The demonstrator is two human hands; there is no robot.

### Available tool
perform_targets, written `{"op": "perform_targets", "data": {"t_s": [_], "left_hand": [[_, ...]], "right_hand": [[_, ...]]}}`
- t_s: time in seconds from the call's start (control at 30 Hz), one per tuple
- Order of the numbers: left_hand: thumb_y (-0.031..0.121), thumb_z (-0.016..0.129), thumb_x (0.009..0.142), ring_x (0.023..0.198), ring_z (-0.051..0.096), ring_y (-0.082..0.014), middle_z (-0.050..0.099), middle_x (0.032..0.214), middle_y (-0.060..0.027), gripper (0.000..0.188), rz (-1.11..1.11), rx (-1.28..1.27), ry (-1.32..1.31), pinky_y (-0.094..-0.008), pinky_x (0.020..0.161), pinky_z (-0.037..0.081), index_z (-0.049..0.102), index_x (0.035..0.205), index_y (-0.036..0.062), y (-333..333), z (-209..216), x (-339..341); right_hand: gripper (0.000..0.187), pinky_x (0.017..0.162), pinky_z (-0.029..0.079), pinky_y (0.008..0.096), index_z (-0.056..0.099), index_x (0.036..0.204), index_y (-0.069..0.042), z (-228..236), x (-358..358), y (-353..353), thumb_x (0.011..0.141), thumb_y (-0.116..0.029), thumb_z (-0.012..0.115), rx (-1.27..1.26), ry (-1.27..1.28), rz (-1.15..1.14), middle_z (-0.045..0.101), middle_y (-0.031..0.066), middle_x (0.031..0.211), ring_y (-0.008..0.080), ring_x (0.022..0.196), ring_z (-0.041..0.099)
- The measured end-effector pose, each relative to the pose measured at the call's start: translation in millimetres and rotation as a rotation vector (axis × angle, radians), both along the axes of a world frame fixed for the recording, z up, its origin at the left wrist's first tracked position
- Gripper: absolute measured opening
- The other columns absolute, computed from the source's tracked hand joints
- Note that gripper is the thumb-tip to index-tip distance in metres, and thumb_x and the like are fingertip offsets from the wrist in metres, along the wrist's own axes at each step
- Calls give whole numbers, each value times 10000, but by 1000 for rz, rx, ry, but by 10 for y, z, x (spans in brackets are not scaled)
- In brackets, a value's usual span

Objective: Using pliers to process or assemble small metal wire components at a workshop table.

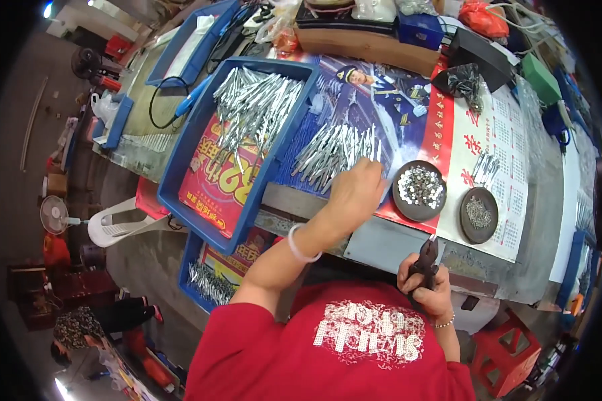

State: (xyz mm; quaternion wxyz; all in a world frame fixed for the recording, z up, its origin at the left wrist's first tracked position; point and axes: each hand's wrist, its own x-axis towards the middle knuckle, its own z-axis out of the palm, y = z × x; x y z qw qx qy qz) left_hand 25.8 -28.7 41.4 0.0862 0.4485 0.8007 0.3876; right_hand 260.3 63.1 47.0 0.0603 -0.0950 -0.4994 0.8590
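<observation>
My left hand (360,190) reaches to the right end of a loose pile of slim silver metal rods (331,159) on the table. Its fingers are drawn together at the rods; what they pinch is hidden. A pale bangle circles that wrist. Close to the table's front edge, my right hand (429,289) grips dark pliers (427,259), jaws pointing up. A tiny bright bit shows at the jaw tip, too small to name. Beyond it sit a round dark dish of shiny flat metal pieces (419,190) and a smaller dish of fine metal bits (479,215).
Left of the pile lies a blue tray (247,220) heaped with similar rods (257,107). Another blue tray (188,264) is lower down. Several rods (486,168) lie beyond the small dish. A red stool (507,351) stands at right, a white chair (124,217) at left.
</observation>
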Motion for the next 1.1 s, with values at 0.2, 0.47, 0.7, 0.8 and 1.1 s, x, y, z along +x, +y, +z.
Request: {"op": "perform_targets", "data": {"t_s": [0.2, 0.47, 0.7, 0.8, 1.1], "left_hand": [[174, 669, 804, 751, 659, -401, 647, 838, -229, 185, 133, -503, 276, -476, 677, 532, 671, 829, -9, 510, -343, -259], [150, 625, 793, 759, 653, -367, 654, 800, -205, 157, 17, -380, 110, -456, 701, 510, 640, 806, -6, 450, -234, -222], [-61, 529, 913, 807, 650, -185, 560, 855, -52, 59, 67, 460, -564, -315, 780, 538, 552, 927, -9, -396, 27, -104], [-93, 503, 922, 801, 631, -186, 553, 936, -56, 132, 209, 580, -792, -327, 824, 547, 547, 1025, -25, -586, 105, 52], [-18, 515, 948, 723, 557, -107, 552, 915, -67, 128, -111, 536, -672, -235, 649, 449, 579, 1058, -23, -805, -243, 190]], "right_hand": [[257, 717, 474, 322, 696, 769, 32, 67, 191, 46, 708, -214, 739, 144, 16, -43, 592, 145, 902, 211, 784, 578], [194, 814, 467, 354, 709, 832, 33, 55, 203, 188, 712, -117, 690, 129, 74, 2, 624, 144, 940, 220, 871, 585], [114, 760, 484, 338, 669, 760, 21, 133, 78, 130, 739, -91, 676, 72, 48, -58, 630, 149, 966, 205, 847, 589], [91, 736, 478, 327, 578, 689, 3, 83, -7, 56, 732, -10, 657, 97, -106, -121, 626, 140, 956, 188, 828, 578], [104, 712, 445, 303, 648, 817, 17, 284, -523, -174, 783, -78, 672, 865, -154, -103, 579, 106, 970, 192, 828, 563]]}}
